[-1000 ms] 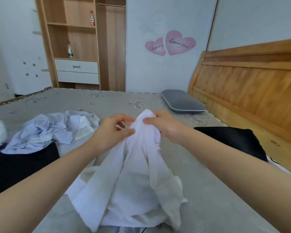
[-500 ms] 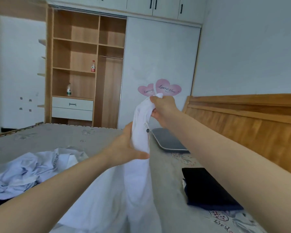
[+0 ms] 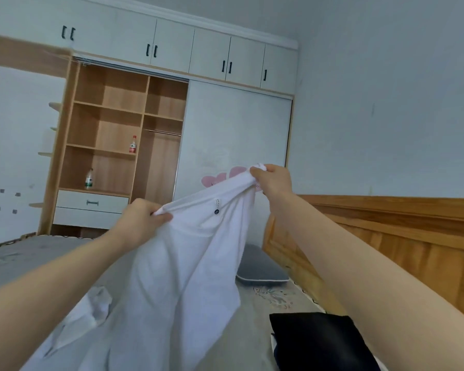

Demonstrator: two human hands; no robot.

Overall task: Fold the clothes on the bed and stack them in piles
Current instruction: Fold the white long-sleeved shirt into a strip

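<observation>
Holding the white shirt (image 3: 188, 263) up above the bed (image 3: 265, 341), the left hand (image 3: 142, 220) and right hand (image 3: 272, 180) each pinch its top edge, probably so it hangs straight for folding; a folded black garment (image 3: 319, 341) waits beside.

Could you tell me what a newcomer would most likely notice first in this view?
Most likely the white garment, held up at centre frame above the bed, its top edge stretched between the left hand and the higher right hand. Next, the open wooden wardrobe at back left, holding two bottles, and the folded black garment at lower right beside the wooden headboard.
</observation>
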